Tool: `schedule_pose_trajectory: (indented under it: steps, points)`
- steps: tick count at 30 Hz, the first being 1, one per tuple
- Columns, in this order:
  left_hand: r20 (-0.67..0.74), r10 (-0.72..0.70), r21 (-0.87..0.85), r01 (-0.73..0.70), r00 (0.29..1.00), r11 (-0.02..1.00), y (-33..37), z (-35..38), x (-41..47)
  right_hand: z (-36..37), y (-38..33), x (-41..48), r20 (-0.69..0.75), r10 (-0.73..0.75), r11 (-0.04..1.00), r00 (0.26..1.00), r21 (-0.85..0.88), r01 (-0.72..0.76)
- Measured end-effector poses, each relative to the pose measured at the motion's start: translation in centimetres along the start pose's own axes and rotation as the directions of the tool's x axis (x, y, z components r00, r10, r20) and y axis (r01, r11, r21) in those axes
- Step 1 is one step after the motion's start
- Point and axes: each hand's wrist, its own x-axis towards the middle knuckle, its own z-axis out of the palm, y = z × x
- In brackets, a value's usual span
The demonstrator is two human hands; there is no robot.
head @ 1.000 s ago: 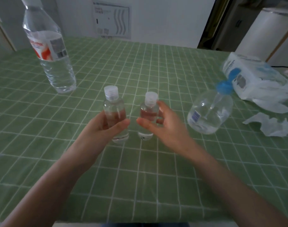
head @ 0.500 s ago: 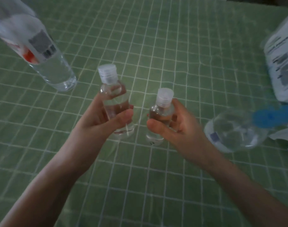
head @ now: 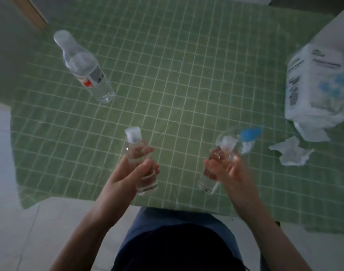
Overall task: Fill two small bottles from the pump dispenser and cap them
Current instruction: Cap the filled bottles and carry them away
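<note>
My left hand (head: 128,173) grips a small clear bottle (head: 137,153) with a white flip cap on, held above the near edge of the green checked tablecloth (head: 177,85). My right hand (head: 229,173) grips a second small capped bottle (head: 220,159), blurred by motion. Both bottles are lifted off the table and held apart. The pump dispenser (head: 243,139), clear with a blue pump head, stands just behind the right bottle and is partly hidden by it.
A large clear water bottle (head: 85,69) stands at the back left. A white tissue pack (head: 315,89) sits at the right edge, with a crumpled tissue (head: 290,153) in front of it. My dark clothing (head: 177,241) and pale floor fill the bottom.
Both hands have lifted the small bottles and drawn them toward me and apart. The view has tilted steeply downward, now showing the table's near edge and my lap.
</note>
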Motion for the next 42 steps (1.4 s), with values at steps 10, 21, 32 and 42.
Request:
schedule_pose_trajectory:
  steps: [10, 21, 32, 42]
  points:
    - [-0.152, -0.082, -0.096, 0.068, 0.985, 0.993, -5.6, 1.2, -3.0, -1.6, 4.4, -3.6, -0.002, 0.121, 0.992, 0.993, 0.032, -0.121]
    - [-0.38, 0.004, -0.17, -0.074, 0.925, 0.983, -6.2, 1.2, -6.3, 0.3, 3.7, -1.8, 0.247, 0.09, 0.996, 0.965, -0.02, -0.087]
    - [-0.529, 0.029, -0.209, -0.163, 0.848, 0.964, -6.7, -2.8, -10.4, 6.9, 4.0, -1.1, 0.444, 0.084, 0.993, 0.892, -0.11, -0.039]
    - [-0.581, 0.051, -0.226, -0.221, 0.812, 0.949, -7.3, -13.5, -15.5, 18.3, 4.7, -3.6, 0.483, 0.096, 0.982, 0.87, -0.187, -0.005]
